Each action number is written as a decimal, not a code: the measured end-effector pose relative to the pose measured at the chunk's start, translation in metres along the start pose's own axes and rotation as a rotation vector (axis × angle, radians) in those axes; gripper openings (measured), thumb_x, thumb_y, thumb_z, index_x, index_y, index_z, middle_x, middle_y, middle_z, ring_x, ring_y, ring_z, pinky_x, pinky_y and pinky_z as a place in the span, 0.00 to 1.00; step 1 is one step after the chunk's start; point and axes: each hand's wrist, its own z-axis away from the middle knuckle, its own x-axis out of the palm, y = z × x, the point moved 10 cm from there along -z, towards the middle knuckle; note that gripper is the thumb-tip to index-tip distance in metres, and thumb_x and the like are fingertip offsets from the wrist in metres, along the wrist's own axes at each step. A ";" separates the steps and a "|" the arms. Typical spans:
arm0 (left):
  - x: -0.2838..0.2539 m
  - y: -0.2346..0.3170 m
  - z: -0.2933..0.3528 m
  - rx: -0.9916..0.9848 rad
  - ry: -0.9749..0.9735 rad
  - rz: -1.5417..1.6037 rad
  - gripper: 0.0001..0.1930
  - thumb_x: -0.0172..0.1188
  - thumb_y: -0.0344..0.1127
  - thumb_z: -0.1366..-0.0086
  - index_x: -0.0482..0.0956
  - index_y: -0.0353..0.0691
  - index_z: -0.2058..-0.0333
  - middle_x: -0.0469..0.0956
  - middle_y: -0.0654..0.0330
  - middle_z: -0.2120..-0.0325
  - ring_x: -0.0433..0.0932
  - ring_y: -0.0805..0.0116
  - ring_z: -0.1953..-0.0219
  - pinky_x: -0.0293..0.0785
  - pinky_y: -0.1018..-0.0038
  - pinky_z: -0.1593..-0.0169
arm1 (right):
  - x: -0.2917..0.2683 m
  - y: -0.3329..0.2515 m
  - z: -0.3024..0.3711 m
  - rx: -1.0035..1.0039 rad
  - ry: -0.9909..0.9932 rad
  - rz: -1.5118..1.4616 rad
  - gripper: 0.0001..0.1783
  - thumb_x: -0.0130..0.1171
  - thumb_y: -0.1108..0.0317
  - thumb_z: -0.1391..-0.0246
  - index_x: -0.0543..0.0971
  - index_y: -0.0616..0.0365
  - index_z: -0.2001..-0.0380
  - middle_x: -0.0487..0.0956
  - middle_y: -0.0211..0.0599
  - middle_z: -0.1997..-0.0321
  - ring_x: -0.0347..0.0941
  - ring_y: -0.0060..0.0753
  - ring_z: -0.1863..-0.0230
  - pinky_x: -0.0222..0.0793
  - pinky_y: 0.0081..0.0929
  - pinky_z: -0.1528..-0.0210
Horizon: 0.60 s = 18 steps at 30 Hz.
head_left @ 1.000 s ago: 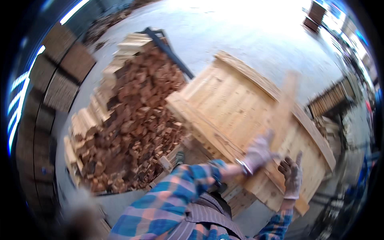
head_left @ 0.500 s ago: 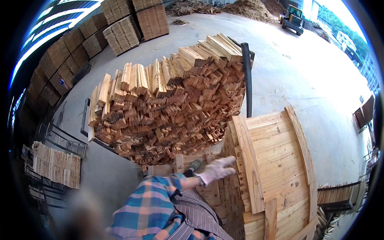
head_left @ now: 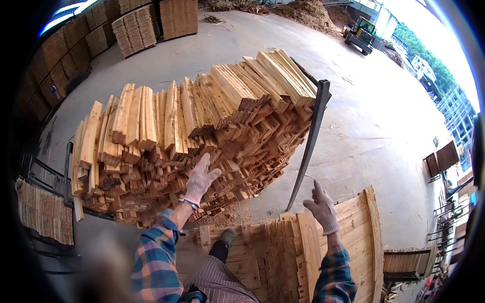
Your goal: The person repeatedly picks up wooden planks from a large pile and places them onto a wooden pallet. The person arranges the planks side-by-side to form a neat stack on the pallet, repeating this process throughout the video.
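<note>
My left hand (head_left: pixel 201 177), in a pale knit glove, reaches up before the sawn ends of a big pile of wooden boards (head_left: pixel 232 91). Its fingers are spread and nothing is in them; whether the fingertips touch the board ends I cannot tell. To the right, my right hand (head_left: pixel 322 206) wears a similar glove. Its index finger and thumb are stretched out, and it is empty. Beneath that hand lies a stack of light wooden boards (head_left: pixel 348 222), with a raised plank (head_left: pixel 309 237) along its left side.
A dark metal post (head_left: pixel 308 146) stands at the pile's right end, between both stacks. My foot (head_left: pixel 227 236) rests on planks (head_left: pixel 252 262) below. Tall board stacks (head_left: pixel 134 30) stand far left; a yellow loader (head_left: pixel 361 34) is far right. Another board stack (head_left: pixel 44 212) sits at the left.
My left hand has moved from the right-hand board stack leftward to the big pile. My right hand has come into view. The view is now nearer the pile.
</note>
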 end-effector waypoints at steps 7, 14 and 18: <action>0.029 -0.035 -0.271 -0.184 -0.142 -0.421 0.53 0.60 0.72 0.50 0.56 0.44 0.34 0.64 0.50 0.38 0.73 0.55 0.44 0.76 0.68 0.48 | 0.033 -0.088 -0.267 -0.081 0.083 0.065 0.48 0.68 0.61 0.52 0.55 0.56 0.31 0.75 0.57 0.44 0.73 0.47 0.44 0.71 0.36 0.45; 0.078 -0.015 -0.331 0.108 -0.271 -0.851 0.61 0.63 0.72 0.55 0.45 0.45 0.31 0.52 0.49 0.33 0.62 0.47 0.36 0.65 0.59 0.37 | 0.075 -0.135 -0.428 0.014 0.114 0.399 0.51 0.68 0.51 0.54 0.55 0.50 0.31 0.70 0.61 0.41 0.67 0.55 0.39 0.64 0.40 0.39; 0.074 -0.017 -0.332 0.162 -0.156 -0.963 0.62 0.59 0.77 0.56 0.46 0.42 0.31 0.58 0.48 0.35 0.57 0.48 0.33 0.52 0.59 0.31 | 0.117 -0.146 -0.476 -0.010 0.105 0.417 0.50 0.69 0.50 0.57 0.59 0.53 0.33 0.73 0.59 0.46 0.70 0.51 0.43 0.66 0.39 0.42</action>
